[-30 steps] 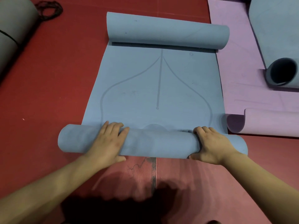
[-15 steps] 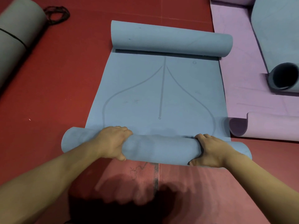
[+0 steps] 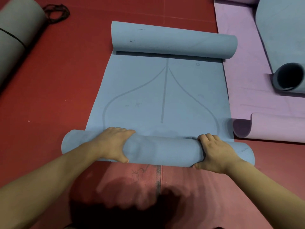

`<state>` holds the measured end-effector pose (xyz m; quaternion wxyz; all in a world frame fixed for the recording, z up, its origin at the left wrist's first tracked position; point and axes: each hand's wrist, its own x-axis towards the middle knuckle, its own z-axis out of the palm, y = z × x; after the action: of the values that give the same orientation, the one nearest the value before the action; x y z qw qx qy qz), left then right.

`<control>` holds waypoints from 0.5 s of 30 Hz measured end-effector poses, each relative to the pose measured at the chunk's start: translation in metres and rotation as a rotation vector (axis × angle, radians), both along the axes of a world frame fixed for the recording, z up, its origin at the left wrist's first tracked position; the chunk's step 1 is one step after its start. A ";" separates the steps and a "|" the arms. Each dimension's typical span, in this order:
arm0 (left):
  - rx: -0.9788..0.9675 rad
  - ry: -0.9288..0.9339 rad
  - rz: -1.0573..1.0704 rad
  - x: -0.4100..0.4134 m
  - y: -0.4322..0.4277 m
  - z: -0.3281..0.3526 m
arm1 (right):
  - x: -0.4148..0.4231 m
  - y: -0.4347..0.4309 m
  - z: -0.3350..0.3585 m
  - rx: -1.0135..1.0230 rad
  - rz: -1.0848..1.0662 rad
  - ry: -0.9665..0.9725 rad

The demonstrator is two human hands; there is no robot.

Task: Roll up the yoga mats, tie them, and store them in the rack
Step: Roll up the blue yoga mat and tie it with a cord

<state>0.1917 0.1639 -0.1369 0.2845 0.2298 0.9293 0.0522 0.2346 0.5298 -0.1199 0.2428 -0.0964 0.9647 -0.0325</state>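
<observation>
Head view shows your left hand (image 3: pixel 113 144) and right hand (image 3: pixel 216 154) both set on the blue yoga mat (image 3: pixel 165 96), which lies on the red floor (image 3: pixel 57 80) straight ahead of you. The mat's near end is wound into a roll (image 3: pixel 161 151) lying crosswise in front of you. Your left hand grips that roll left of its middle, fingers curled over the top and thumb tucked against the near side. Your right hand grips it towards the right end in the same manner, thumb low on the near face. The mat's middle stretch lies flat, printed with a straight centre line and two curved lines. Its far end is curled into a second roll (image 3: pixel 173 40). Beneath the near roll, a paler red mat (image 3: pixel 189 187) extends towards you. To the right, a purple mat (image 3: pixel 244 63) lies just beside the blue one, its near end curled up (image 3: pixel 277 128). On it rests another blue-grey rolled mat (image 3: pixel 283 38), open end facing you. At upper left lies a grey rolled mat (image 3: pixel 14 30) with a dark band round it, and a black cord (image 3: pixel 56 12) sits on the floor just beside it.
</observation>
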 end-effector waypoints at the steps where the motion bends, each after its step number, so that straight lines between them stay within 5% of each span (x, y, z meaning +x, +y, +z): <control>1: 0.017 0.094 -0.016 0.007 -0.002 -0.002 | 0.000 -0.001 0.000 -0.003 -0.003 0.003; 5: 0.099 0.455 -0.070 0.042 -0.004 -0.017 | -0.003 0.000 0.000 -0.021 -0.027 -0.009; 15: 0.075 0.388 -0.073 0.021 0.004 -0.013 | 0.001 -0.004 -0.004 0.064 0.008 0.082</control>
<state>0.2127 0.1675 -0.1501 0.0928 0.2796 0.9551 0.0313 0.2355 0.5256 -0.1239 0.2062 -0.0936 0.9740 0.0030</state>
